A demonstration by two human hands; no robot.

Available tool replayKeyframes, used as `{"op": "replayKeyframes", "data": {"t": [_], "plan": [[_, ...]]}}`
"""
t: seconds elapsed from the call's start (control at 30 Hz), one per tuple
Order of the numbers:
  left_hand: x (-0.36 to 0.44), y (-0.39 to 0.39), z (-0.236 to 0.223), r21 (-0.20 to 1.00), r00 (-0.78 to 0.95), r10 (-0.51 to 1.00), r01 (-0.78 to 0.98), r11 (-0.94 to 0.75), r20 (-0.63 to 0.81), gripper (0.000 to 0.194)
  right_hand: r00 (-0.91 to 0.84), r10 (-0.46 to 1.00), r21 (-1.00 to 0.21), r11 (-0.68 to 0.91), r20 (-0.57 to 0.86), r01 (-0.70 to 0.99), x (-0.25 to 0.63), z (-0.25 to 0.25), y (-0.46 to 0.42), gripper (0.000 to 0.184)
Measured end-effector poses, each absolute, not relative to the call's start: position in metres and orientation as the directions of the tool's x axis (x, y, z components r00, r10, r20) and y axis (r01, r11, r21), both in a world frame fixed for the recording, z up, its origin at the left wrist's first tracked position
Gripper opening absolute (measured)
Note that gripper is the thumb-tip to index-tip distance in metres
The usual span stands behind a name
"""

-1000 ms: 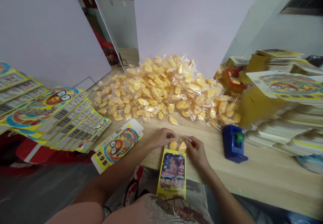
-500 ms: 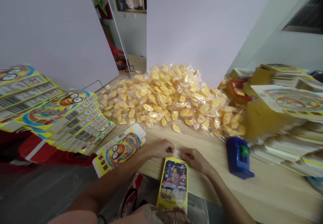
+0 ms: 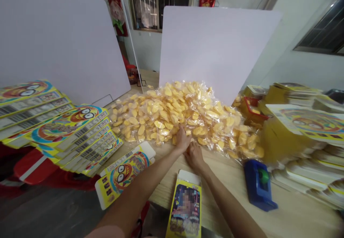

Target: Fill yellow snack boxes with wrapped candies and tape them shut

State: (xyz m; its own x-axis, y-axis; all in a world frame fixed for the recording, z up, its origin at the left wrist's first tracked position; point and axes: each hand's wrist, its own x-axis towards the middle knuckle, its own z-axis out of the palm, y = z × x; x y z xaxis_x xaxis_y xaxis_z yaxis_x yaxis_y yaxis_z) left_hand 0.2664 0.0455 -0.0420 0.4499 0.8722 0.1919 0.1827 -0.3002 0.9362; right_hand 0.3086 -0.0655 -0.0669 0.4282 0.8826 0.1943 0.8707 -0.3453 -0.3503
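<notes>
A large heap of small yellow pieces in clear plastic packets (image 3: 172, 118) lies on the wooden table (image 3: 223, 191). My left hand (image 3: 182, 139) reaches its front edge, fingers together and tips against the packets. My right hand (image 3: 194, 157) sits just behind and beside it, close to the heap, with its fingers bunched. Neither hand clearly shows a packet in its grip. Below them, a yellow printed box (image 3: 185, 209) lies flat with its white flap (image 3: 189, 176) towards the heap, apart from both hands.
Left of my arm lies a flat printed carton (image 3: 123, 173), with fanned printed cards (image 3: 72, 134) beyond it. A blue tape dispenser (image 3: 259, 184) stands to the right, before tall stacks of cards (image 3: 303, 152). White boards (image 3: 215, 52) rise behind the heap.
Both hands have moved forward from the yellow box to the heap's edge. The yellow packets seen at the box's mouth no longer show there. The view has tilted upward.
</notes>
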Motion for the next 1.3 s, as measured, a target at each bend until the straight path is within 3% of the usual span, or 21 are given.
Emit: {"op": "replayKeyframes", "data": {"t": [0.07,0.13,0.2,0.27,0.43,0.67,0.8,0.93,1.1,1.2,1.3], "plan": [[0.262,0.047,-0.047,0.952,0.455,0.873,0.143,-0.269,0.179,0.026,0.462,0.861,-0.464,-0.328,0.211,0.823,0.308,-0.076,-0.075,0.011],[0.251,0.044,-0.050,0.964,0.475,0.863,0.102,-0.247,0.171,0.016,0.553,0.799,-0.684,-0.267,0.236,0.679,0.312,-0.078,-0.089,0.013],[0.240,0.036,-0.050,0.977,0.519,0.842,0.060,-0.206,0.146,0.011,0.676,0.703,-0.875,-0.166,0.219,0.456,0.314,-0.072,-0.100,0.025],[0.236,0.021,-0.048,0.986,0.575,0.809,0.020,-0.164,0.123,0.014,0.761,0.620,-0.947,-0.085,0.193,0.310,0.313,-0.060,-0.101,0.038],[0.244,-0.020,-0.039,0.990,0.618,0.776,-0.026,-0.139,0.125,0.025,0.838,0.475,-0.938,-0.073,0.267,0.340,0.295,-0.037,-0.088,0.038],[0.240,-0.024,-0.041,0.990,0.660,0.742,-0.032,-0.135,0.122,0.025,0.857,0.464,-0.954,-0.073,0.225,0.290,0.288,-0.037,-0.095,0.049],[0.222,-0.003,-0.045,0.994,0.732,0.675,-0.029,-0.105,0.093,0.018,0.833,0.550,-0.995,-0.037,0.058,0.094,0.301,-0.044,-0.116,0.042],[0.203,0.012,-0.051,0.997,0.811,0.583,0.006,-0.080,0.042,0.016,0.860,0.510,-1.000,0.017,-0.012,-0.025,0.302,-0.059,-0.139,0.029],[0.180,0.002,-0.058,0.985,0.868,0.496,0.070,-0.155,0.017,0.014,0.769,0.635,-0.992,-0.039,0.070,0.122,0.286,-0.074,-0.157,0.020],[0.163,-0.010,-0.063,0.927,0.904,0.427,0.146,-0.346,0.017,0.009,0.655,0.754,-0.951,-0.163,0.052,0.263,0.278,-0.076,-0.169,0.015],[0.148,-0.019,-0.063,0.854,0.925,0.379,0.181,-0.487,0.020,0.010,0.473,0.876,-0.851,-0.176,0.093,0.494,0.270,-0.070,-0.181,0.018]]}}
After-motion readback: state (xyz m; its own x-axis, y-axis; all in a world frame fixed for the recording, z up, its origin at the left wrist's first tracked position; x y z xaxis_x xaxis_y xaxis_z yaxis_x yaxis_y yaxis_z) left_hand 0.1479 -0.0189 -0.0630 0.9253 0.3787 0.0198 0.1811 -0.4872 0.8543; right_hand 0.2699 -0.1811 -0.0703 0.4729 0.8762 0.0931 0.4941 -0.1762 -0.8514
